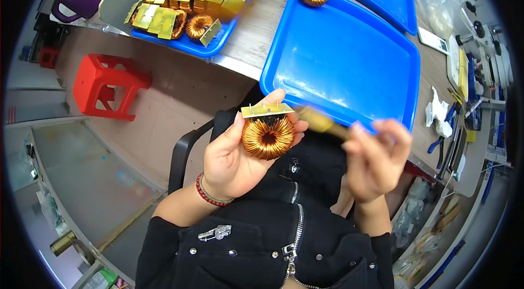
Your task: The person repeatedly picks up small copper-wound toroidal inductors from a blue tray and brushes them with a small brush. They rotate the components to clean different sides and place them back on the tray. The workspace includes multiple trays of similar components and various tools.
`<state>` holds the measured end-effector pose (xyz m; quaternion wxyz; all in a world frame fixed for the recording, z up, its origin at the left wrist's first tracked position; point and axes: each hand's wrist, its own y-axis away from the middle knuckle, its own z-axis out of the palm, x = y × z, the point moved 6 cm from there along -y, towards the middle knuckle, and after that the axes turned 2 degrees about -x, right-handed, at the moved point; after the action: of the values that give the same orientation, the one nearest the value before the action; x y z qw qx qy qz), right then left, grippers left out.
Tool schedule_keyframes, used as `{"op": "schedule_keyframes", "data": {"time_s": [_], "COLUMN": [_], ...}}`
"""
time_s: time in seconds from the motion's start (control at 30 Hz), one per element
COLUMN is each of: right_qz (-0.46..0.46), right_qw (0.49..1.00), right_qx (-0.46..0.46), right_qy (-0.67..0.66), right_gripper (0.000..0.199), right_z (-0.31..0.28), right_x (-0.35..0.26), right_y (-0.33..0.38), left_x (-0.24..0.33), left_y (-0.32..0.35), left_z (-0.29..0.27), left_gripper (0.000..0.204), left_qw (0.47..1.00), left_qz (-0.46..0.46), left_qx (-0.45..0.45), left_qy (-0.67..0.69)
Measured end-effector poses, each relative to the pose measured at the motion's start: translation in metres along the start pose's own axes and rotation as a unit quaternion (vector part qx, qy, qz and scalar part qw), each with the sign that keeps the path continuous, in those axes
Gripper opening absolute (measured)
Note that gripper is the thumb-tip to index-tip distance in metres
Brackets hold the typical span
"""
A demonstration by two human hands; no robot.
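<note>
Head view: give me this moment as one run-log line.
left hand: holds copper-wound coil with board | right hand: holds brush-like tool, blurred | blue tray ahead: another coil at far-left corner

The scene is brightly and fairly evenly lit. Soft glare is reflected off the blue tray point(344, 54), upper right. The copper coil point(267, 137), at centre, is sharply rendered; the right hand point(376, 161) and its tool point(322, 123) are blurred. Straight edges are bowed, corners blackened.
</note>
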<state>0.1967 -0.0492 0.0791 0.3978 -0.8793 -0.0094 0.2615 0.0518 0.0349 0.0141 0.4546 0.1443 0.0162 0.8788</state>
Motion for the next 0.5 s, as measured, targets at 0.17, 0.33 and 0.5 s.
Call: {"op": "schedule_keyframes", "data": {"time_s": [0.17, 0.33, 0.5], "right_qz": [0.016, 0.038, 0.066], "right_qw": [0.944, 0.997, 0.994], "right_qx": [-0.282, -0.064, 0.059], "right_qy": [-0.171, 0.015, -0.055], "right_gripper": [0.026, 0.031, 0.032], "right_z": [0.024, 0.015, 0.002], "right_x": [-0.027, 0.010, 0.013], "right_y": [0.004, 0.001, 0.014], "left_x": [0.000, -0.005, -0.005], "left_y": [-0.005, -0.001, -0.004], "left_z": [-0.006, -0.011, -0.011], "left_gripper": [0.061, 0.056, 0.042], "left_qw": [1.000, 0.999, 0.999], "left_qz": [0.006, -0.001, -0.020], "left_qx": [-0.010, -0.032, -0.043], "left_qy": [-0.013, -0.005, 0.019]}}
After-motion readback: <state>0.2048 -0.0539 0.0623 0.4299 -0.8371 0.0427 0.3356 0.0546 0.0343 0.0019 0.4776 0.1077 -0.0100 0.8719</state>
